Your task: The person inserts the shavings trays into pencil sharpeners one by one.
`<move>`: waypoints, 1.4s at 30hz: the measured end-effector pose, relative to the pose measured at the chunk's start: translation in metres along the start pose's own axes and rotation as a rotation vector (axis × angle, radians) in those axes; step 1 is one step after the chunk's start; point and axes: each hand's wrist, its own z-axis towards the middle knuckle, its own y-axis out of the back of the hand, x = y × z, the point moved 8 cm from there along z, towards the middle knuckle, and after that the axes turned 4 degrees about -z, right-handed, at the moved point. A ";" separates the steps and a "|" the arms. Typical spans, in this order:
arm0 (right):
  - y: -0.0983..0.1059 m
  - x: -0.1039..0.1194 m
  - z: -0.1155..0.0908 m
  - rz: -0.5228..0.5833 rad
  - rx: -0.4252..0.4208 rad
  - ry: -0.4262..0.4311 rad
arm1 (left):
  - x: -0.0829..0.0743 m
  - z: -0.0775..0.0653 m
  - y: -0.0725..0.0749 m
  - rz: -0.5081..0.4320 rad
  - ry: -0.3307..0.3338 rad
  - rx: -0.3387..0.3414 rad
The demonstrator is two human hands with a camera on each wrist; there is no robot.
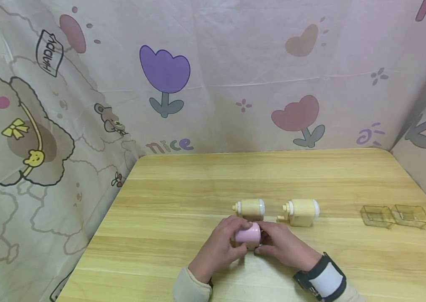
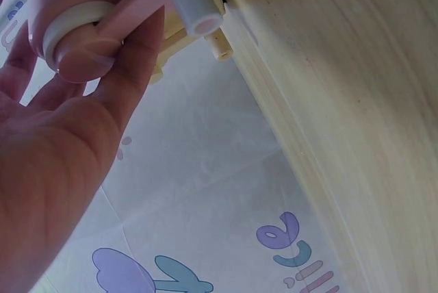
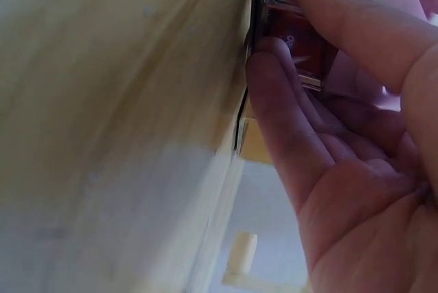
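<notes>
Both hands on the pink pencil sharpener (image 1: 248, 235) at near-centre of the table (image 1: 183, 260): left hand (image 1: 218, 247) grips crank end, right hand (image 1: 282, 247) pinches its clear drawer, w/ 2 beige sharpeners just beyond; likely needs steady hold.

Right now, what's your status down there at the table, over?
Both hands, left and right, grip the pink sharpener. Two beige sharpeners sit just behind. Two clear trays off right, nothing blocking.
</notes>
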 end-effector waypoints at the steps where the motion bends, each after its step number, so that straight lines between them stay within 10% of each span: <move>1: 0.000 0.000 0.000 0.006 0.003 -0.002 | 0.000 0.000 0.000 -0.002 0.001 0.000; 26: 0.016 -0.015 -0.028 0.061 0.033 -0.082 | 0.010 -0.008 0.016 0.054 0.090 0.032; 36: 0.031 -0.034 -0.057 0.229 0.217 -0.077 | 0.037 -0.013 0.059 0.157 0.237 -0.242; 42: 0.046 -0.039 -0.064 0.244 0.215 -0.104 | 0.045 -0.010 0.056 0.163 0.234 -0.252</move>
